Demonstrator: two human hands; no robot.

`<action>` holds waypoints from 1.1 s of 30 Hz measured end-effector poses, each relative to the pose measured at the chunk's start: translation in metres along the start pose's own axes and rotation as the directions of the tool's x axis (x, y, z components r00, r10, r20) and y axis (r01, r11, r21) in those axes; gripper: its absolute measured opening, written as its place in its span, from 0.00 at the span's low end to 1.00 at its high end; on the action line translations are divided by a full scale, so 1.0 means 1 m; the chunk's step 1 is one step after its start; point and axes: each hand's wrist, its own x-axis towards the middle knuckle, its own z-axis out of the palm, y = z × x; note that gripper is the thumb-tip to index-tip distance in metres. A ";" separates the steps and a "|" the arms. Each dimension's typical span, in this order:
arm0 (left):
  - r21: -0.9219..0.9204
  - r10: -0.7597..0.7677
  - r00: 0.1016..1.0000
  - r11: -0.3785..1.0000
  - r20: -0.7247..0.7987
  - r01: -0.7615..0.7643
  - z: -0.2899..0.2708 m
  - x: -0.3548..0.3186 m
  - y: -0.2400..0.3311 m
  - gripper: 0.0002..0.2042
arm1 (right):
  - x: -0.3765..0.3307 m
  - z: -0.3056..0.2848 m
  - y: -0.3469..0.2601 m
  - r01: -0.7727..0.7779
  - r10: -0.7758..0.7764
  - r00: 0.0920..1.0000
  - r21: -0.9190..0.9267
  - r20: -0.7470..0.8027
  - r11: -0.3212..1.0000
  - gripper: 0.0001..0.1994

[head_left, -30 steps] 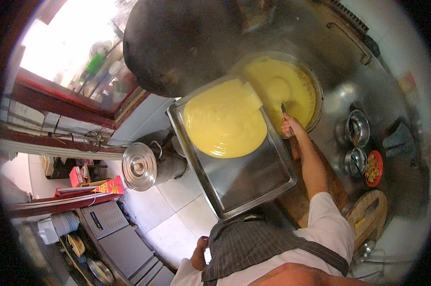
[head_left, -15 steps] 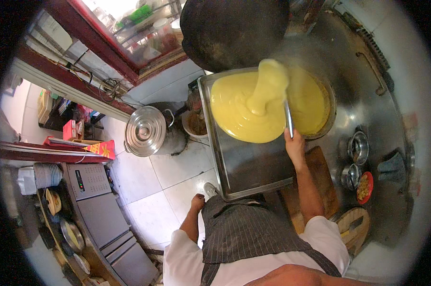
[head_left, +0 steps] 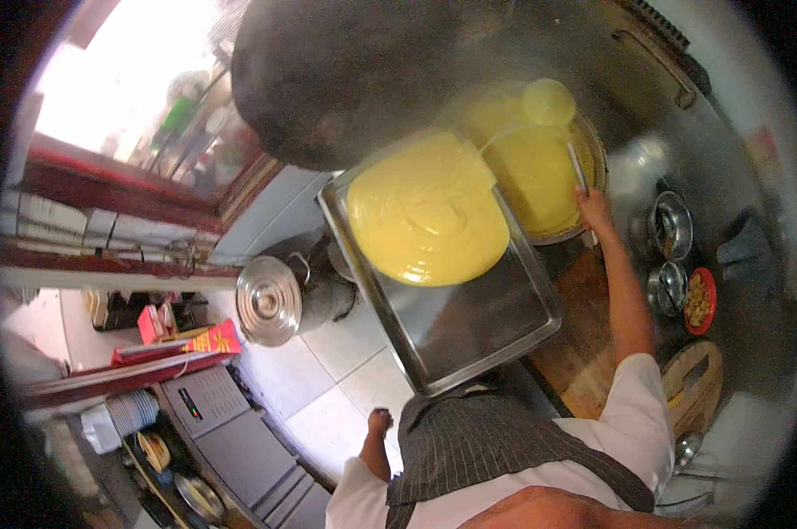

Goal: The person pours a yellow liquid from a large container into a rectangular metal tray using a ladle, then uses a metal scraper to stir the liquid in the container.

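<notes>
My right hand (head_left: 594, 210) is closed round the handle of a ladle (head_left: 577, 164). The ladle's round bowl, coated in yellow, is over a big round pan (head_left: 599, 159) of thick yellow paste (head_left: 526, 172). A thin string of paste trails leftward from the bowl. Left of the pan, a rectangular metal tray (head_left: 451, 348) carries a broad, smooth mound of the same paste (head_left: 429, 216) at its far end. Beside my apron, clear of the tray, my left hand (head_left: 380, 420) hangs with fingers curled and nothing visible in it.
A large dark wok-like lid (head_left: 346, 79) stands beyond the tray amid steam. Metal bowls (head_left: 671, 225) and a red dish of food bits (head_left: 701, 301) sit at right, above a round wooden board (head_left: 694, 379). A lidded steel pot (head_left: 269, 300) is on the left.
The ladle has moved right, from above the tray's paste to over the pan, and its pouring stream has thinned to a string. My view has also shifted and turned.
</notes>
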 end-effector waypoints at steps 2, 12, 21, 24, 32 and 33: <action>0.032 0.003 0.999 0.999 0.035 -0.004 -0.005 -0.010 0.002 0.06 | 0.050 0.024 0.078 -0.005 -0.023 0.990 -0.195 -0.141 0.981 0.15; 0.477 0.025 0.998 0.877 0.058 -0.050 0.007 -0.019 0.015 0.07 | -0.024 0.090 -0.013 -0.566 0.015 0.799 0.743 0.601 0.357 0.16; 0.079 0.136 0.988 0.987 0.069 -0.141 0.036 0.045 0.059 0.09 | -0.149 0.115 -0.044 -0.012 -0.017 0.976 0.134 0.219 0.991 0.19; 0.144 0.176 0.980 0.972 0.091 -0.188 0.046 0.037 0.056 0.10 | -0.154 0.120 -0.057 0.175 -0.161 0.980 -0.115 0.116 0.978 0.21; 0.940 0.156 0.942 0.127 0.296 -0.316 0.021 0.039 0.007 0.09 | -0.169 0.129 -0.092 0.236 -0.236 0.970 0.010 0.064 0.972 0.22; 0.922 0.185 0.907 0.011 0.378 -0.386 0.023 0.037 0.011 0.09 | -0.158 0.126 -0.082 0.215 -0.226 0.956 0.075 0.185 0.974 0.21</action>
